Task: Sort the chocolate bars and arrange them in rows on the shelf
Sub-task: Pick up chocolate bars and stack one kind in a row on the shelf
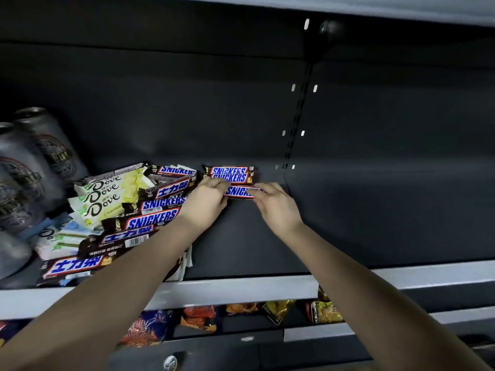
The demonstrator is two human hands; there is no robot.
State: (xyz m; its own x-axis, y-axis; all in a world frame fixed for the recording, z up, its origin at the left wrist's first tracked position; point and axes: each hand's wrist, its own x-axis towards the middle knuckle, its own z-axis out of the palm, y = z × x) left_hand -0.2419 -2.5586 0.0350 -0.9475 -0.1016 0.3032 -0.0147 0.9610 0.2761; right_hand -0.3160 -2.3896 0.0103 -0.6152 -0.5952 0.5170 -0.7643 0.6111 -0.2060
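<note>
Both hands hold one brown Snickers bar (239, 192) flat on the dark shelf (348, 223). My left hand (207, 202) pinches its left end and my right hand (273, 203) pinches its right end. Just behind it lie two Snickers bars (230, 174) stacked in a row against the back. To the left sits a loose pile of Snickers bars (152, 218) mixed with pale green Dove bars (104, 195), some partly hidden under my left forearm.
Large silver cans (29, 172) stand at the shelf's far left. A slotted upright (297, 121) runs down the back wall. The shelf's grey front rail (241, 287) crosses below my arms, and snack bags (281, 310) fill the lower shelf.
</note>
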